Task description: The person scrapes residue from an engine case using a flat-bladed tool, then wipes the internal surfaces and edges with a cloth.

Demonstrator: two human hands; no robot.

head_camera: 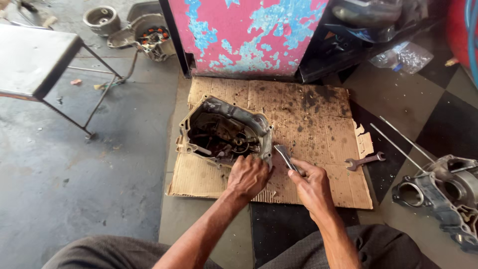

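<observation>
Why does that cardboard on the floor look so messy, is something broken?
The cardboard sheet is blotched with dark stains and its right edge is torn, with bits hanging loose. The pink panel behind it has paint flaking off in blue patches. The engine case under the left hand looks grimy, but no break shows.

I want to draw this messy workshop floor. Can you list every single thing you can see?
Engine casing: one, grey, greasy, on the cardboard.
Cardboard: one sheet, brown, oil-stained, on the floor.
Metal tool: one, silver, in the right hand.
Spanner: one, silver, at the cardboard's right edge.
Rods: two, thin, silver, on the floor at right.
Second casing: one, grey, far right.
Stool: one, grey, top left.
Panel: one, pink with peeling blue, behind.
Left hand: on the casing's rim.
Right hand: gripping the tool.
</observation>
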